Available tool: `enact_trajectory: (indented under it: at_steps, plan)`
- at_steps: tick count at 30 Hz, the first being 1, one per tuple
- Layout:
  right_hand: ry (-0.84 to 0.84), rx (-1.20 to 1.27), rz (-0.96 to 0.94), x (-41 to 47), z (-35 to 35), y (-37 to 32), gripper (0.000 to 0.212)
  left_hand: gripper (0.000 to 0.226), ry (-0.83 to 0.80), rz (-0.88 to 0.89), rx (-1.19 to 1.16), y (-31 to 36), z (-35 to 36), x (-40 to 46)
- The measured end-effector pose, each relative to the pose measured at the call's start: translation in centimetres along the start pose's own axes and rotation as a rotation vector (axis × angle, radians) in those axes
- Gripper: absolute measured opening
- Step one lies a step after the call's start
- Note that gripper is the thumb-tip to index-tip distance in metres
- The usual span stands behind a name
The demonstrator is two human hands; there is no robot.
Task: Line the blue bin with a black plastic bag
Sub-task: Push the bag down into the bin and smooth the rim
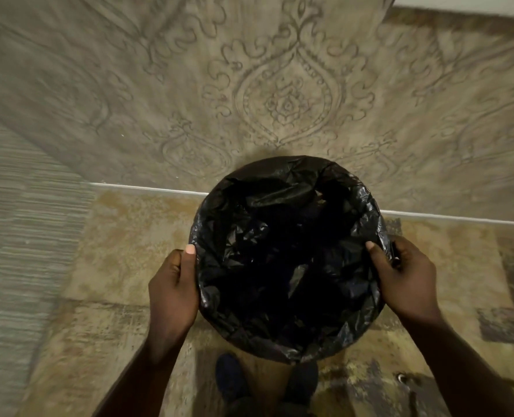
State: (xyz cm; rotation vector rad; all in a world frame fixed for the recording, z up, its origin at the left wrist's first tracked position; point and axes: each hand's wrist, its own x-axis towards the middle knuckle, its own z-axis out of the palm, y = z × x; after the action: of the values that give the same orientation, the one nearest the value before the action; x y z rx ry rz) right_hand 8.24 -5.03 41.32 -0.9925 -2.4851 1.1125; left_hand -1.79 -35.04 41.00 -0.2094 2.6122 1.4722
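Black plastic bag [289, 266] sits inside the bin, mouth folded out over the whole round rim; no blue of the bin shows from above, the film covers it all. Bin stands on the floor [114, 251], tight against the patterned wall [249, 85], near the person's feet.

Left hand [173, 293]: grip wrapped around the left side of the rim from outside, thumb lying on the bag's folded edge, pressing film to the bin. Right hand [406, 278]: thumb inside the rim, fingers outside, pinching a fold of bag against the right side.

Handling, judged: film is thin, light, soft and crinkled, somewhat slick; likely to slip back into the bin if the overhang is short, and could tear if yanked over a hard edge. Best held at the folded cuff, on opposite sides, pulling down evenly. The bin itself should be stiff and light, and may shift.

Contents: only the bag's own loose folds are visible, bunched and billowed rather than pressed to the bottom. Interior too dark to tell whether anything else lies there.
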Motion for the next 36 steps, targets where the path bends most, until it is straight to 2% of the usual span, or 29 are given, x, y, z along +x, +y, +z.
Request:
enact_trajectory:
  at_steps: [4,9,14,17,20,27,31,36]
  plan:
    - [-0.003,-0.035,-0.043,-1.2,-3.8,-4.0,0.012,0.048,0.030,0.068,0.065,4.4,-3.4,-2.2]
    - [0.004,-0.061,-0.107,-2.0,-7.0,-7.4,0.015,0.047,0.098,0.057,0.088,7.6,-6.0,-3.9]
    - [0.033,-0.052,-0.155,-2.1,-7.6,-9.6,0.027,0.048,0.135,0.088,0.070,8.7,-7.8,-3.9]
    - [0.032,-0.040,-0.190,-2.3,-6.5,-11.2,0.026,0.048,0.152,0.108,0.092,8.1,-9.3,-3.1]
    - [0.023,-0.029,-0.187,-2.7,-4.0,-13.1,0.026,0.048,0.166,0.109,0.092,6.9,-11.3,-1.5]
    - [-0.005,-0.019,-0.111,-4.0,5.0,-17.7,0.009,0.044,0.159,0.091,0.096,2.2,-17.5,4.9]
    - [-0.020,-0.056,-0.112,-4.7,12.9,-19.9,0.019,0.044,0.160,0.057,0.133,-3.3,-20.7,10.7]
    - [-0.077,-0.069,0.026,-4.6,23.6,-20.7,0.005,0.039,0.129,-0.013,0.112,-10.3,-22.9,17.6]
